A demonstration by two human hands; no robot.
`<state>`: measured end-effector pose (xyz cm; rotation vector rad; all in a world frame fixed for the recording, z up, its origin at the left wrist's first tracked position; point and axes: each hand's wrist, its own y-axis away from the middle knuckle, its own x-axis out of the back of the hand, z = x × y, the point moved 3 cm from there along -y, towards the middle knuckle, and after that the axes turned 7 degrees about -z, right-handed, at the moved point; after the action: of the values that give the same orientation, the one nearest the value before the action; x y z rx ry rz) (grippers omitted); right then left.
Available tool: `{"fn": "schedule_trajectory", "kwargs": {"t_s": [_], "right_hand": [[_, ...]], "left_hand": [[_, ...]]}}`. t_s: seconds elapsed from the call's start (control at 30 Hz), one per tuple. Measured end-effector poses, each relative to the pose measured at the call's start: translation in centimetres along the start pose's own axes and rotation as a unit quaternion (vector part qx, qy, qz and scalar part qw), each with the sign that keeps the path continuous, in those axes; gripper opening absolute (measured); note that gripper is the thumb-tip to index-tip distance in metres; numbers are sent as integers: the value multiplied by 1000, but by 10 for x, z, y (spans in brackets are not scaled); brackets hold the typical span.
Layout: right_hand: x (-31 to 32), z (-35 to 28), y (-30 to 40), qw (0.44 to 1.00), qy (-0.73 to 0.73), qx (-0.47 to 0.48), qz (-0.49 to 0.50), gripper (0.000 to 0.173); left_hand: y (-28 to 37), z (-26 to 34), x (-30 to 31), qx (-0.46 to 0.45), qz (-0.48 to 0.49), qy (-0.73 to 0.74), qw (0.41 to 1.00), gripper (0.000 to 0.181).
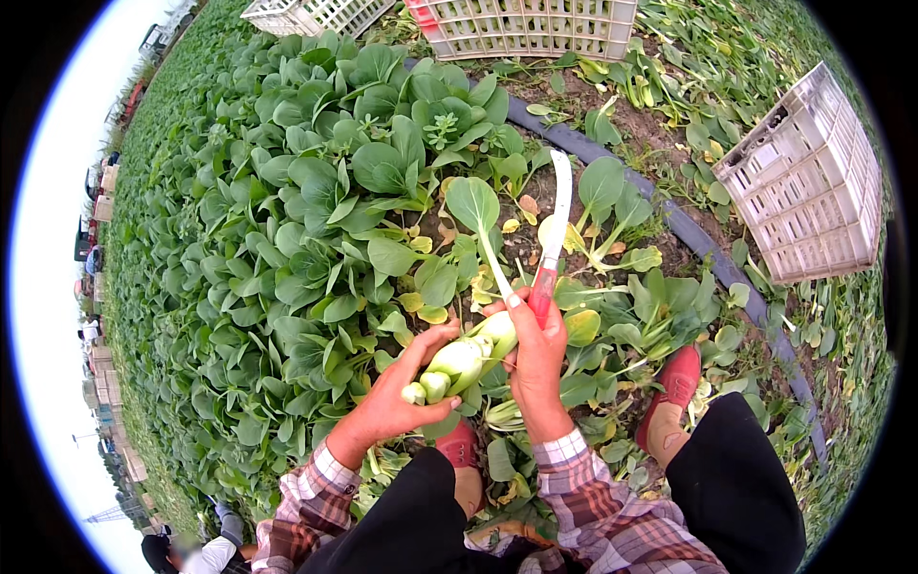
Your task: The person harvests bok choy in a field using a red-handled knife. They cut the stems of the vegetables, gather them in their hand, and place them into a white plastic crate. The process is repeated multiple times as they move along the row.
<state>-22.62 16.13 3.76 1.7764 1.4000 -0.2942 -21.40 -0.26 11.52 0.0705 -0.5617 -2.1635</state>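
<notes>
Several cut heads of bok choy [459, 362] lie across my left hand [401, 391], their pale stem bases towards me and to the left. My right hand [534, 351] grips the red handle of a curved harvesting knife [561, 208], whose blade points away from me. Between my right thumb and the knife handle, a single bok choy leaf [473, 208] on a long white stalk sticks up. The right fingers also reach the bunch from its far side. The leafy ends of the bunch are mostly hidden below my hands.
Dense standing bok choy [301, 215] fills the left. A dark flat hose [688, 229] curves along the right. White plastic crates [531, 29] stand ahead, and another crate [810, 179] is at right. Cut bok choy [660, 308] lies by my red shoe [678, 380]. Another person [208, 552] is at lower left.
</notes>
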Motion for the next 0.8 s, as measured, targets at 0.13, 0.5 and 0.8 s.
{"fn": "schedule_trajectory", "kwargs": {"t_s": [0.13, 0.5, 0.8], "right_hand": [[6, 17, 4, 999, 23, -24, 34, 14], [13, 13, -19, 986, 147, 74, 29, 14], [17, -14, -13, 874, 401, 246, 121, 22]], "left_hand": [[1, -32, -11, 40, -27, 168, 985, 92], [5, -47, -6, 8, 85, 211, 974, 58], [30, -54, 8, 67, 193, 229, 952, 44]]}}
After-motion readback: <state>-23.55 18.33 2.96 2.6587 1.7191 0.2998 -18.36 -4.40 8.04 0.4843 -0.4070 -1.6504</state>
